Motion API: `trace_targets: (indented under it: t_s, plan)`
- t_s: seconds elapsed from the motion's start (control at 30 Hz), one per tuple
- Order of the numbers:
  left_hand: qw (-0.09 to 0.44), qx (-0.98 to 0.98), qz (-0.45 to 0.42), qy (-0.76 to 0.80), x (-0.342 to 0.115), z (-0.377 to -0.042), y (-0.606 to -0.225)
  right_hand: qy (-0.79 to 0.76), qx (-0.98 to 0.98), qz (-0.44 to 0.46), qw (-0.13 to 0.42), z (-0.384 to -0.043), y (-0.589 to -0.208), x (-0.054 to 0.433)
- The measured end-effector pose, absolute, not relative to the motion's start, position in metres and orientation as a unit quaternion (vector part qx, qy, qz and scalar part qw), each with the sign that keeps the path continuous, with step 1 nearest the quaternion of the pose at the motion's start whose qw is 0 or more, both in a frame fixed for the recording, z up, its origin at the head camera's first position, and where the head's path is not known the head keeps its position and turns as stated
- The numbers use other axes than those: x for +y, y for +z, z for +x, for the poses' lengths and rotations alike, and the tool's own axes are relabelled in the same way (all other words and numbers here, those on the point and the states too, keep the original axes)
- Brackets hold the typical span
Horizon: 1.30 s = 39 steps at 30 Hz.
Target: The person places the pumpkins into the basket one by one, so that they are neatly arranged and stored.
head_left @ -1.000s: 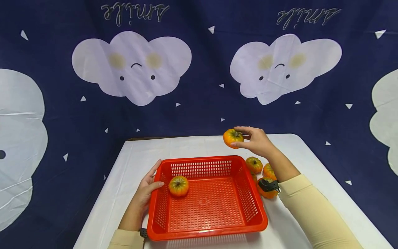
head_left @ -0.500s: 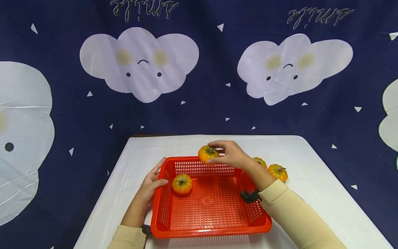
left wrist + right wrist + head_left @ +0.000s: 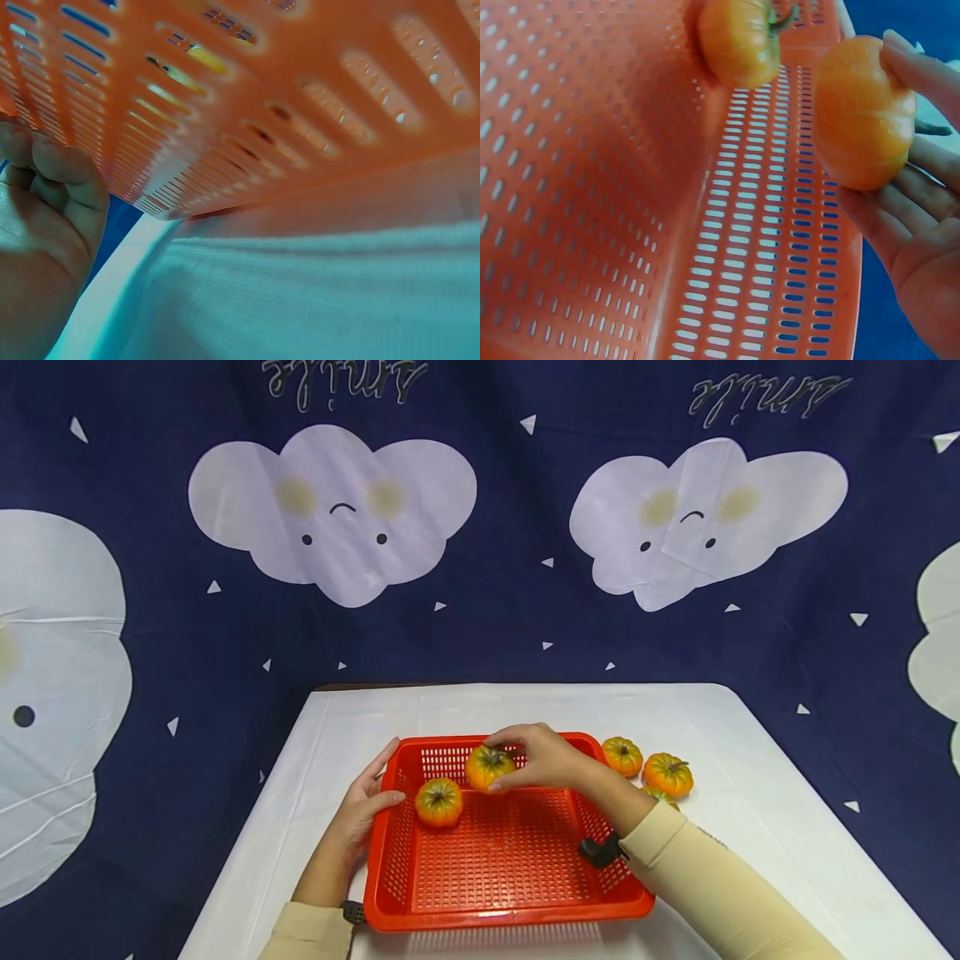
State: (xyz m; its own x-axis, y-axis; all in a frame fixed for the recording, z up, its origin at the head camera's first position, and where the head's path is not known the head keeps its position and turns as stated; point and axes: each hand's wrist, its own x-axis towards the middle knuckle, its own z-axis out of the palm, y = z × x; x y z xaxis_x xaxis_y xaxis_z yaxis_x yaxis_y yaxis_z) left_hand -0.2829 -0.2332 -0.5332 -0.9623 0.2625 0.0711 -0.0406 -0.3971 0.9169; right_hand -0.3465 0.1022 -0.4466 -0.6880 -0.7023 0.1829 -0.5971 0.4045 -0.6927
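Dark blue cloth point(image 3: 510, 635) printed with pale clouds point(image 3: 333, 518) hung beyond a white-covered desk point(image 3: 720, 727), on which a red basket point(image 3: 510, 917) with slotted walls lay toward the near side. A person's left hand point(image 3: 366, 808) gripped the basket's left rim, thumb over the top and the other fingers curled against the outside of the wall. The right hand point(image 3: 551, 758) reached in from the right, its fingers pinching a small orange-and-green pumpkin point(image 3: 489, 768) within the far part of the basket; whether its underside met the floor could not be told. The step in hand looked like placing this pumpkin beside the one already inside, and the next move seemed to call for settling it on the floor, then spreading the right fingers without nudging its neighbour. That neighbour, a second pumpkin point(image 3: 438, 802), sat in the basket near the left wall, just left of the held one and apart from it. Outside, to the right of the basket, a third pumpkin point(image 3: 622, 757) and a fourth pumpkin point(image 3: 668, 775) rested on the desk, with another pumpkin point(image 3: 662, 797) partly hidden behind the right sleeve point(image 3: 720, 868).
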Motion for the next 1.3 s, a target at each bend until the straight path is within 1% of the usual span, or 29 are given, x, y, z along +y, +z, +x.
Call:
trace_targets:
  t_s: [0.1,0.27,0.63,1.0,1.17,1.3]
  plan:
    - [0.09,0.54,0.105,0.83,-0.233,-0.282,-0.533,-0.35,0.84,-0.408,0.077,-0.344,-0.448,0.1]
    - [0.088,0.54,0.11,0.83,-0.233,-0.283,-0.533,-0.313,0.85,-0.414,0.09,-0.34,-0.452,0.095]
    - [0.09,0.542,0.111,0.828,-0.233,-0.283,-0.533,-0.243,0.872,-0.416,0.086,-0.336,-0.463,0.088]
    - [0.091,0.544,0.104,0.828,-0.234,-0.281,-0.534,-0.194,0.87,-0.442,0.1,-0.334,-0.478,0.079]
    - [0.09,0.543,0.106,0.828,-0.234,-0.281,-0.534,-0.174,0.878,-0.436,0.099,-0.332,-0.477,0.079]
    - [0.088,0.542,0.11,0.828,-0.234,-0.281,-0.534,-0.18,0.881,-0.428,0.095,-0.33,-0.465,0.082]
